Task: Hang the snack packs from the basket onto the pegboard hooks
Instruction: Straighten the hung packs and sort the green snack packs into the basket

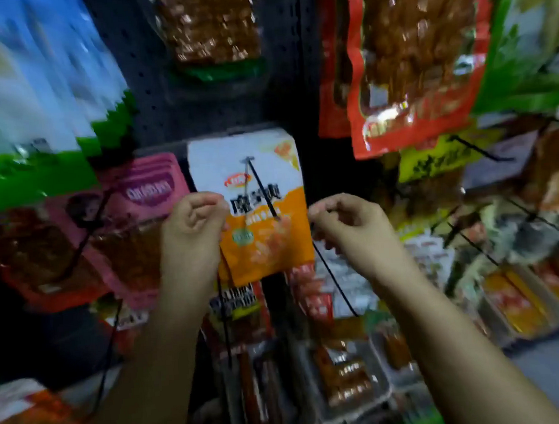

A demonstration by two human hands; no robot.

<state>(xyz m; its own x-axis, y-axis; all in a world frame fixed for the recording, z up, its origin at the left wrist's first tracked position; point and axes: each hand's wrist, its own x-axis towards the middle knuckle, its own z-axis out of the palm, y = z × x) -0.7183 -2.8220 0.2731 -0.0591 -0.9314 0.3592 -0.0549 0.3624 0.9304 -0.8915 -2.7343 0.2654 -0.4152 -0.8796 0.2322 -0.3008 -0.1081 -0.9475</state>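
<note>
Handling of the white-and-orange snack pack [265, 213], threaded on the black pegboard hook [263, 189] between the hands, appears light, pliable and slick; left hand [192, 233] pinches its left edge, right hand [345, 222] curls beside its right edge, contact unclear

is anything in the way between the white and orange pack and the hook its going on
Nothing visible blocks it. The white and orange pack is already threaded on the black hook, whose rod runs out in front of it. The left hand pinches its left edge; the right hand is at its right edge.
</note>
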